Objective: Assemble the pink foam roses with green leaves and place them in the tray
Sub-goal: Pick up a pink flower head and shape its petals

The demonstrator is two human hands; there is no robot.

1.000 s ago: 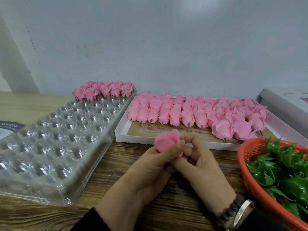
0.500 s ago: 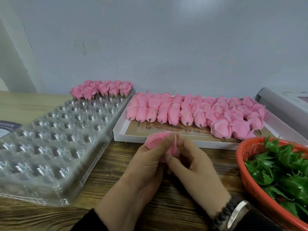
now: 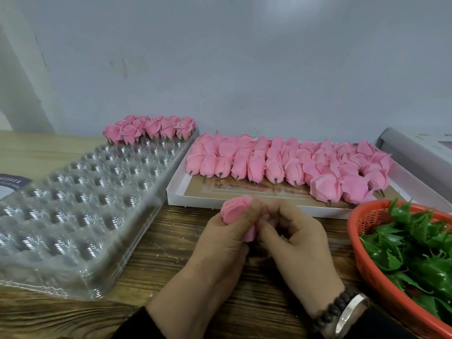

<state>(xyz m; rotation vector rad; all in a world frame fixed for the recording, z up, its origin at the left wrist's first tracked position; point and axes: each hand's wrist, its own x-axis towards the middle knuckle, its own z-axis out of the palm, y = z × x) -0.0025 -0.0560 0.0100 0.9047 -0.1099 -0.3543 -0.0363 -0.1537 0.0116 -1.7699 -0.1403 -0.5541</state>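
A person's 2 hands meet over a wooden table (image 3: 151,253). The left hand (image 3: 220,243) grips a pink foam rose (image 3: 233,211) with curled fingers, bloom pointing away, likely to keep its base reachable. The right hand (image 3: 293,238) pinches at that base; whether it holds a leaf is hidden. A clear plastic tray (image 3: 73,209) lies on the left, finished roses (image 3: 149,128) filling only its far row. A white box (image 3: 244,200) of bare roses (image 3: 281,162) and an orange basket (image 3: 367,260) of green leaves (image 3: 415,248) sit close by, probably for easy reach.
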